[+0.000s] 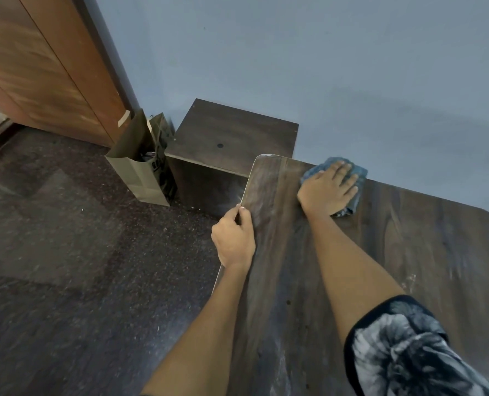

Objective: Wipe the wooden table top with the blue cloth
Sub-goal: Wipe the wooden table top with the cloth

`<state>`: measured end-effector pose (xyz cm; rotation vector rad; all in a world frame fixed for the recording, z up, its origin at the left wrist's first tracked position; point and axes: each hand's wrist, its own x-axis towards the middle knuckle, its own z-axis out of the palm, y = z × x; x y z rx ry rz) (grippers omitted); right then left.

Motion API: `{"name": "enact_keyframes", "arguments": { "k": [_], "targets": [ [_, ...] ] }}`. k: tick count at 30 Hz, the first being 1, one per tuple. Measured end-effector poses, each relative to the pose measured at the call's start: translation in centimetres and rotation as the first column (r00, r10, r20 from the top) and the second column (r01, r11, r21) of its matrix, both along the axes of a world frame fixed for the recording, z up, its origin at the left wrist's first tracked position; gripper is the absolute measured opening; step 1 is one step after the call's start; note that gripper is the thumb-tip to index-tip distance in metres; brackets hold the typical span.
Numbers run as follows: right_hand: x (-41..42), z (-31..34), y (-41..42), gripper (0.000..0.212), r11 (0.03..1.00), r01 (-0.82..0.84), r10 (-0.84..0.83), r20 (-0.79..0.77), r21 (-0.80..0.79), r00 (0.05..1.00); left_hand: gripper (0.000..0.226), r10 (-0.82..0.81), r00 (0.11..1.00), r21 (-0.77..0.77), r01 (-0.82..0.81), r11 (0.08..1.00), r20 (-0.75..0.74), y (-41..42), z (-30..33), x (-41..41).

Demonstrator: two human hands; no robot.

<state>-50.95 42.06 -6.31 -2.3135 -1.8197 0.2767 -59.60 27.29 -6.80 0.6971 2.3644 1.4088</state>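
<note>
**Wiping the far corner of a dusty wooden table**

I am looking down along my two bare arms at a dark wooden table top (pixel 394 252). My right hand (pixel 330 187) lies flat on the blue cloth (pixel 357 178), fingers straight and spread, pressing it against the wood at the far left corner of the table, close to the blue wall (pixel 323 67). My left hand (pixel 233 238) grips the table's left edge, fingers curled round the rim and thumb on top, which I judge steadies me.

The cloth looks soft, thin and light, bunched under my palm, with folds poking out beyond my fingertips and near my wrist. I expect it to slide easily and to crumple if pushed from one end, so the best hold seems to be a flat palm over its middle. The table top looks stiff and smooth, with pale dusty streaks across the near and right parts, so I judge much wiping remains.

Most of the cloth is hidden under my hand. The table runs out of view to the right and toward me, and my patterned sleeve (pixel 403 347) covers part of it. Beyond the corner stand a low dark cabinet (pixel 232 132) and a brown paper bag (pixel 140 164) on the speckled floor (pixel 66 238); the bag's contents are too dark to make out.
</note>
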Motion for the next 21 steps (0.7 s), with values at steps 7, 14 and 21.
{"name": "enact_keyframes", "arguments": {
  "k": [7,14,21],
  "targets": [
    [-7.6,-0.2,-4.8,0.052,0.790,-0.612,0.607,0.104,0.024,0.788,0.046,0.030,1.000,0.062,-0.029,0.998,-0.004,-0.4,0.5,0.2],
    [-5.2,-0.3,-4.5,0.050,0.606,-0.795,0.789,0.119,0.015,0.603,0.047,0.011,0.999,0.090,-0.006,0.996,-0.049,-0.4,0.6,0.2],
    [1.5,-0.6,-2.7,0.052,0.902,-0.430,0.429,0.053,0.028,0.902,0.056,-0.018,0.998,0.066,0.022,0.998,-0.065,-0.4,0.7,0.2]
  ]
}}
